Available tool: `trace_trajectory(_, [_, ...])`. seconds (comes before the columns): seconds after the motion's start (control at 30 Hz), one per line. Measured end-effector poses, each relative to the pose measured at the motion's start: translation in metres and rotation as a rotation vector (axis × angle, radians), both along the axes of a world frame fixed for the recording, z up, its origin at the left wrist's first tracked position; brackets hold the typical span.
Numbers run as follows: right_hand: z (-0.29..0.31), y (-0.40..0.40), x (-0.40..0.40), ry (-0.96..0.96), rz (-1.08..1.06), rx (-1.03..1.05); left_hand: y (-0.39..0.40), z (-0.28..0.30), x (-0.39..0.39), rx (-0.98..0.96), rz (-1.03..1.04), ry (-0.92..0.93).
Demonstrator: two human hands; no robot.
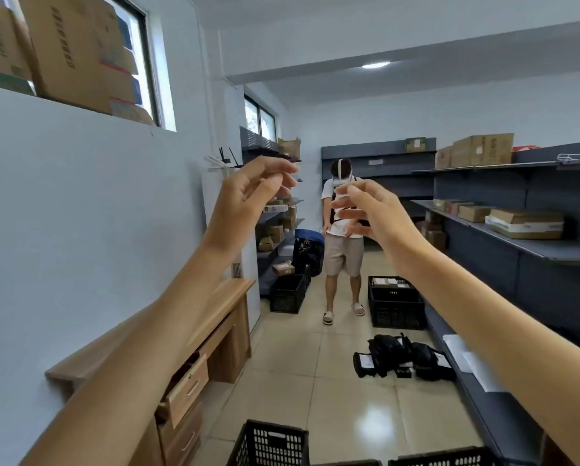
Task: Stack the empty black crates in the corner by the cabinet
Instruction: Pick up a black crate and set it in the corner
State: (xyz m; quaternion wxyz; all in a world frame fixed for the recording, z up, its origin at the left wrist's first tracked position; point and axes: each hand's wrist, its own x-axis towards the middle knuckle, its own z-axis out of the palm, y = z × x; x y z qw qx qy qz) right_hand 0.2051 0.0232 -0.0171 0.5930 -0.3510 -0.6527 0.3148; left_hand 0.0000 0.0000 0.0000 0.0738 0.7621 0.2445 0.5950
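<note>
Both my arms are stretched forward and raised at head height. My left hand (248, 200) and my right hand (376, 213) are empty, fingers loosely curled and apart. Below them, at the bottom edge, a black perforated crate (270, 443) stands on the tiled floor, and the rim of another black crate (440, 458) shows to its right. Farther down the aisle a black crate (287, 294) sits by the left shelving, and a black crate (396, 304) holding packages sits by the right shelving. Neither hand touches any crate.
A person (344, 243) stands in the aisle between the far crates. A wooden desk (211, 334) with an open drawer lines the left wall. Grey shelves (503, 230) with cardboard boxes run along the right. Black bags (399, 356) lie on the floor.
</note>
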Motion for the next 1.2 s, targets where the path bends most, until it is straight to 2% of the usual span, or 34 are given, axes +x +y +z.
trace_trajectory(0.17, [0.001,0.047,-0.053,0.004,0.035,-0.04,0.039,-0.009,-0.052,-0.054,0.073,0.011])
trace_trajectory(0.27, [-0.003,0.074,-0.086,-0.086,0.012,0.033,0.07,-0.009,-0.089,-0.08,0.125,0.056])
trace_trajectory(0.43, [-0.024,0.118,-0.13,-0.434,-0.093,0.153,0.124,-0.029,-0.144,-0.184,0.242,0.202])
trace_trajectory(0.57, [-0.047,0.16,-0.158,-0.826,-0.244,0.195,0.166,-0.054,-0.179,-0.246,0.401,0.386])
trace_trajectory(0.67, [-0.069,0.191,-0.175,-1.001,-0.352,0.229,0.197,-0.078,-0.199,-0.27,0.554,0.589])
trace_trajectory(0.8, [-0.096,0.23,-0.193,-1.217,-0.451,0.209,0.231,-0.108,-0.217,-0.336,0.633,0.757])
trace_trajectory(1.03, [-0.135,0.301,-0.212,-1.304,-0.389,0.146,0.291,-0.15,-0.229,-0.382,0.671,0.915])
trace_trajectory(1.2, [-0.147,0.364,-0.209,-1.291,-0.315,0.108,0.344,-0.175,-0.229,-0.442,0.682,1.012])
